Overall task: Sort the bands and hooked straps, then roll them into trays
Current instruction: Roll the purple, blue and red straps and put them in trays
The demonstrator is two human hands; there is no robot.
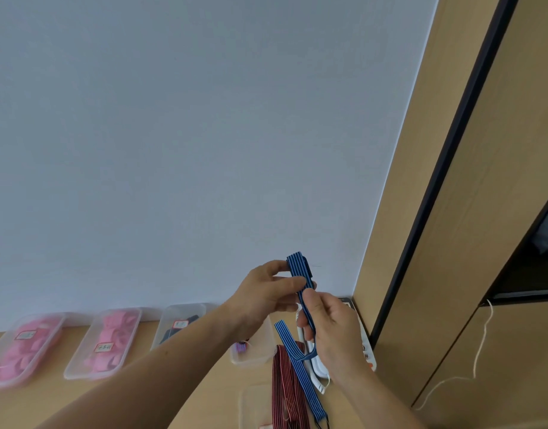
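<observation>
The blue strap (pixel 298 267), pinched above the table (pixel 214 410) at its folded top by the left hand (pixel 266 292) and lower by the right hand (pixel 334 329), should be wound flat under even tension.

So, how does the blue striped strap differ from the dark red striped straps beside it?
The blue strap is dark blue and the red straps are dark red. The blue strap is lifted, pinched by the left hand and gripped by the right hand, while the red straps lie on the table with no hand on them. The blue strap is folded over at its top, and the red straps lie stretched out. Both are flat, finely striped bands.
</observation>
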